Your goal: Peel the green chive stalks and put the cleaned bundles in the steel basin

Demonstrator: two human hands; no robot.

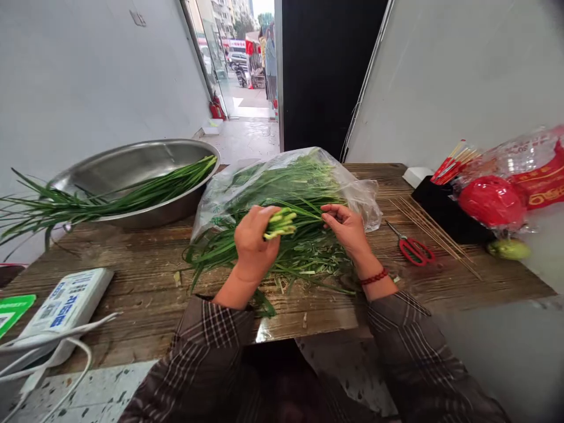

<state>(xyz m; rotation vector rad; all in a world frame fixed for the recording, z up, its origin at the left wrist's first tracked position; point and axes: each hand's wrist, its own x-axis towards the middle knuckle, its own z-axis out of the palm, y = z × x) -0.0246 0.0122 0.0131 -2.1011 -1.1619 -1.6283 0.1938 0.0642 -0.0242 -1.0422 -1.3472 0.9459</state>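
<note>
My left hand (pixel 256 238) is closed around a bunch of garlic chives (pixel 281 223), its pale cut ends facing right and the green leaves trailing left. To the right, thumb and fingers of my right hand (pixel 346 228) pinch the end of a thin chive strand. Behind both hands lies a clear plastic bag (pixel 363 194) full of more chives (pixel 304 170). Loose leaves and trimmings (pixel 315 252) are strewn on the wooden table (pixel 145 276) under my hands.
A steel basin (pixel 118 161) at the left holds chives whose leaves hang over its rim. Red-handled scissors (pixel 416 251), wooden skewers (pixel 434 235) and a black box (pixel 458 214) of chopsticks are at the right. A white device (pixel 70 305) with cables sits front left.
</note>
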